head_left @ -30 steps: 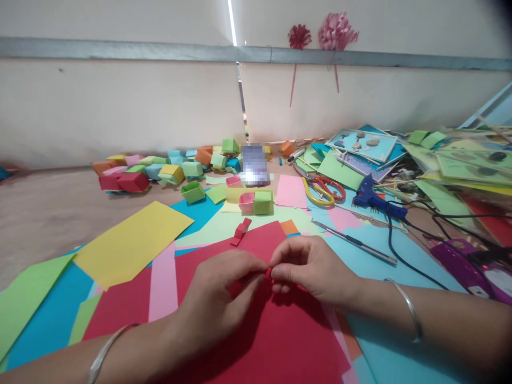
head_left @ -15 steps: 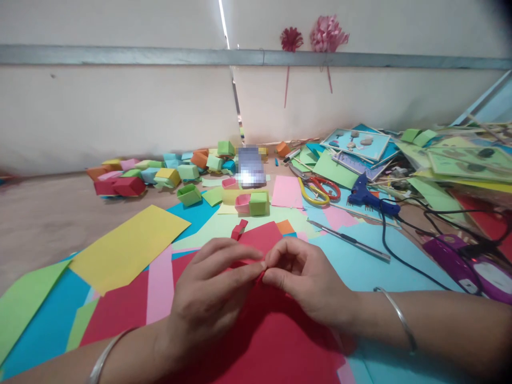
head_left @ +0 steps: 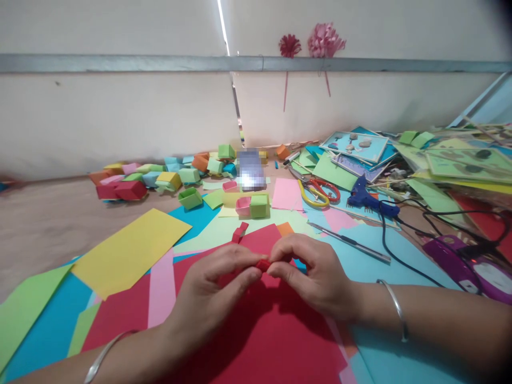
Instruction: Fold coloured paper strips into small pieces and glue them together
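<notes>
A small folded piece of red paper [head_left: 263, 264] is pinched between both hands, above a large red sheet [head_left: 276, 341]. My left hand [head_left: 216, 288] grips its left end between thumb and fingers. From the other side, the thumb and forefinger of my right hand [head_left: 310, 274] close on its right end. Most of the piece is covered by the fingertips. Just beyond my left fingers lies another small folded red paper strip [head_left: 240, 233]. Past that, a pink paper box [head_left: 242, 206] stands beside a light green paper box [head_left: 259, 206].
Scissors [head_left: 314, 193], a craft knife [head_left: 352, 242] and a blue glue gun [head_left: 370, 200] with a black cord lie to the right. A purple device [head_left: 460, 266] sits at far right. Several coloured paper boxes [head_left: 130, 189] are heaped at back left. A yellow sheet [head_left: 132, 253] lies left.
My left fingers have shifted, and more of the red folded piece now shows between the fingertips. Both hands stay close together; the camera view has tilted up slightly.
</notes>
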The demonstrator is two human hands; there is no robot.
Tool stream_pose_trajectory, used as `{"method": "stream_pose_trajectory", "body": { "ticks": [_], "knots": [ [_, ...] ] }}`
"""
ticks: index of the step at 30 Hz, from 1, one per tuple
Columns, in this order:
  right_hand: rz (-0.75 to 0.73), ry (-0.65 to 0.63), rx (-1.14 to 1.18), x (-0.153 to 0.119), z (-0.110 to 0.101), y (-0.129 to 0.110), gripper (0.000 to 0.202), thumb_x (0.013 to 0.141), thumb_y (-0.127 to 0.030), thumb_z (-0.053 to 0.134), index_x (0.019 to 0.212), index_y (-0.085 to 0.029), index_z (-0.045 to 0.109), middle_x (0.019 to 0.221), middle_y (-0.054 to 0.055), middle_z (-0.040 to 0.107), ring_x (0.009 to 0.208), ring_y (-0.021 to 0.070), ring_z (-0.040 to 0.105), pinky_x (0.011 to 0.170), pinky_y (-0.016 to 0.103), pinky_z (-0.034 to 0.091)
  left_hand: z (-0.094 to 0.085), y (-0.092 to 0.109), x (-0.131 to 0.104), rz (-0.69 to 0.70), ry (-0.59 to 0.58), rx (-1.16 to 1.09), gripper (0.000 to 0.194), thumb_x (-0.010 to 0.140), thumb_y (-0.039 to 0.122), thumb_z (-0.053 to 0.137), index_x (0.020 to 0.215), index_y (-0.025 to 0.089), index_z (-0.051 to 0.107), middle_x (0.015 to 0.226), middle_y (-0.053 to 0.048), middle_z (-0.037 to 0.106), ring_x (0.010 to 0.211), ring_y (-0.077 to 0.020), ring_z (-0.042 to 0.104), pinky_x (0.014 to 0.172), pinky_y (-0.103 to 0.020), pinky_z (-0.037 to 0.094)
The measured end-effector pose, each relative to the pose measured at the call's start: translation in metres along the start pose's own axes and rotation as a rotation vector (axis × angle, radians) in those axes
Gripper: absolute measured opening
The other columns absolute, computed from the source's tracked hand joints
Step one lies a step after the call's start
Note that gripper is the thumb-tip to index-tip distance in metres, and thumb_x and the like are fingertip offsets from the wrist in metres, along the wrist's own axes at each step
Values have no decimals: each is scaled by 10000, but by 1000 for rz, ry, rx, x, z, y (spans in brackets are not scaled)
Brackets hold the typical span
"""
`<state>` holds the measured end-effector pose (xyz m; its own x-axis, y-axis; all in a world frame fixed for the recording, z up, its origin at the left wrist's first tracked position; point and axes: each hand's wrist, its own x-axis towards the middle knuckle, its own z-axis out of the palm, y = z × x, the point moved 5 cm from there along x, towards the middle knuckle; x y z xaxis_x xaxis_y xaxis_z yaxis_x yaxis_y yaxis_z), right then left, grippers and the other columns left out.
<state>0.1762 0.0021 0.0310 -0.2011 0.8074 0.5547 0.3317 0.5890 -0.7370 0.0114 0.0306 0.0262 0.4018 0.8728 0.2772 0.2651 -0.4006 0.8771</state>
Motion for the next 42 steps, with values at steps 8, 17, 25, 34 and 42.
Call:
{"method": "stream_pose_trajectory", "body": {
  "ticks": [8,17,25,34,42],
  "knots": [
    [246,-14,137,-1,5,7,60,773,-118,588,757,-173,606,701,-14,616,591,88,531,543,196,442,22,-33,-13,-632,-116,-642,209,734,393,821,815,204,785,720,-25,696,658,-138,596,638,-267,494],
    [137,-6,41,-1,3,6,150,778,-87,575,751,-155,706,681,15,687,605,91,576,585,181,454,19,-35,-10,-617,-153,-475,222,726,392,817,813,188,806,640,-4,631,548,-76,494,523,-186,404],
    [15,25,-18,-5,7,0,143,741,-45,550,708,-133,658,646,16,658,568,81,538,557,172,418,12,-10,1,-322,-134,-199,136,754,314,735,662,230,790,653,-32,719,566,-146,634,521,-215,495],
    [-64,13,-83,-5,8,-1,123,763,-56,536,715,-135,617,651,15,616,590,91,516,576,187,412,8,0,4,-161,-127,4,177,794,278,653,671,259,779,700,-16,778,642,-165,691,586,-209,539],
    [0,12,-23,-5,7,-3,111,742,-69,543,682,-140,605,618,0,593,563,81,495,557,178,397,8,6,5,-71,-128,47,225,807,249,627,607,221,728,590,-5,721,540,-131,643,514,-178,512]
  ]
}}
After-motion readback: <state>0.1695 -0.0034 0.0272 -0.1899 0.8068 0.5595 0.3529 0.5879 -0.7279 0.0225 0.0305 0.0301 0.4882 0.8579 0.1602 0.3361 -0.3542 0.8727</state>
